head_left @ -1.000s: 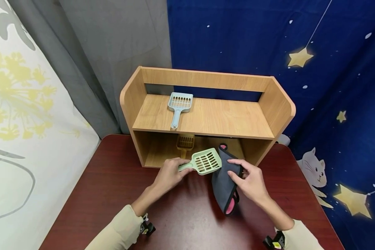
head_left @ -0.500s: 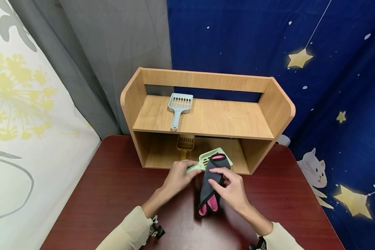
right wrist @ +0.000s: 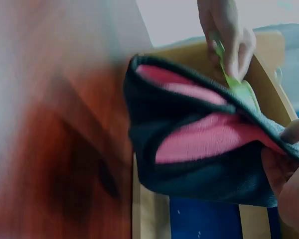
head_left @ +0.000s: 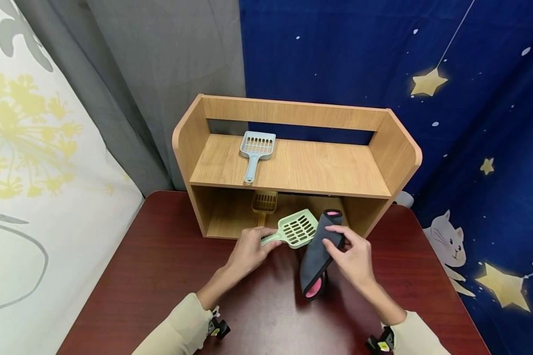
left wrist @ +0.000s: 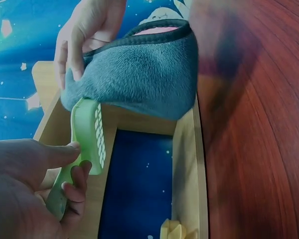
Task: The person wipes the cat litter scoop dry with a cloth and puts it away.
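My left hand (head_left: 250,251) grips the handle of a pale green slotted litter scoop (head_left: 297,229) in front of the shelf. In the left wrist view the scoop's head (left wrist: 88,130) touches or nearly touches the plush underside of a grey cloth piece. My right hand (head_left: 353,253) pinches that grey cloth piece (head_left: 315,256), which has black edging and a pink lining (right wrist: 204,139). It hangs tilted over the table at the scoop's right edge. Its folds gape open in the right wrist view, though its exact kind is unclear.
A wooden two-tier shelf (head_left: 288,187) stands at the back of the dark red table (head_left: 160,276). A light blue litter scoop (head_left: 256,148) lies on its upper tier. On the lower tier is a yellow-brown scoop (head_left: 264,203). Curtains hang behind.
The cloth swept left across the scoop's head, then back to the right, uncovering its slots. The right hand moved with it. The left hand and scoop shifted right, then slightly back left.
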Tool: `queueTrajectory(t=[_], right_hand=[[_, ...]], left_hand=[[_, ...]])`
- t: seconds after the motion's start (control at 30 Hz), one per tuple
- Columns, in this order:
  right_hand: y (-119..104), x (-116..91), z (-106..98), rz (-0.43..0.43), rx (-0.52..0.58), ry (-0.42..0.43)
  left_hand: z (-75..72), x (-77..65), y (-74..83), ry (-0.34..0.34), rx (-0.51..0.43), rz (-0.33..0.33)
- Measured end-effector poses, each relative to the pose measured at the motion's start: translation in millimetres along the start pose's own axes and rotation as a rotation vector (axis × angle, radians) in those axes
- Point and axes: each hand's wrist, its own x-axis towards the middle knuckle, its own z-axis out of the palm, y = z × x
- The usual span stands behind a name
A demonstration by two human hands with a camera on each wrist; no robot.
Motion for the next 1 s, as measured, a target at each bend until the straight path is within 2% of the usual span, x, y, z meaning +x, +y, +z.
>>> queueTrajectory(t=[0.07,0.2,0.3,0.53,0.73,0.83,1.0], right_hand=[[-9,6,-5,0.030,-0.003,0.018],[-9,7,-8,0.053,0.006,0.008],[-8,3,-3,0.018,0.011,-0.010],[17,-17,23,-0.092,0.002,-0.071],[20,-23,30,-0.154,0.030,-0.140],[21,-22,27,-0.150,0.025,-0.125],[24,-18,14,-0.093,-0.031,-0.062]], left_hand=[[-0.6,-0.8,-0.9,-0.003,0.004,0.000],[1.1,-1.2,-1.7,-0.003,0.014,0.004],[4.1,0.2,-0.5,-0.001,0.016,0.003],[14.0,6.8,3.6,-0.017,0.008,0.011],[18.7,9.2,6.1,-0.018,0.004,0.021],[18.6,8.7,6.7,-0.022,0.009,0.035],[17.6,6.8,4.7,-0.015,0.010,0.024]])
